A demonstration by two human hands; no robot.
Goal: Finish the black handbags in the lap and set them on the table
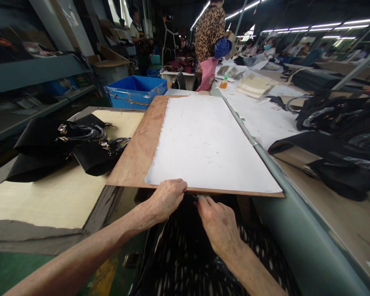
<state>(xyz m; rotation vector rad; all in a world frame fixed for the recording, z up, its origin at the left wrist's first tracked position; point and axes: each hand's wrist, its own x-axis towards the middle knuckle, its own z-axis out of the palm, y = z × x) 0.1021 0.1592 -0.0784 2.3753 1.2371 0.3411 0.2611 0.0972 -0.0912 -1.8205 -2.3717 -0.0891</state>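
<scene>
Both hands are close together at the near edge of a wooden board [138, 152] that bears a large white sheet [203, 139]. My left hand [169, 197] is closed, its fingers pinched on a thin black piece [190, 196]. My right hand [217, 218] is closed on the other end of that piece, just right of my left hand. The piece is small and partly hidden by the fingers. Below the hands is dark cloth with light flecks [179, 255], over the lap.
Black bags with wrapped handles [49, 139] lie on a pale-topped stack [49, 205] at left. A blue crate [135, 92] stands beyond the board. At right, a long bench edge [283, 185] runs beside more black bags [336, 160]. A person in a patterned top [209, 33] stands ahead.
</scene>
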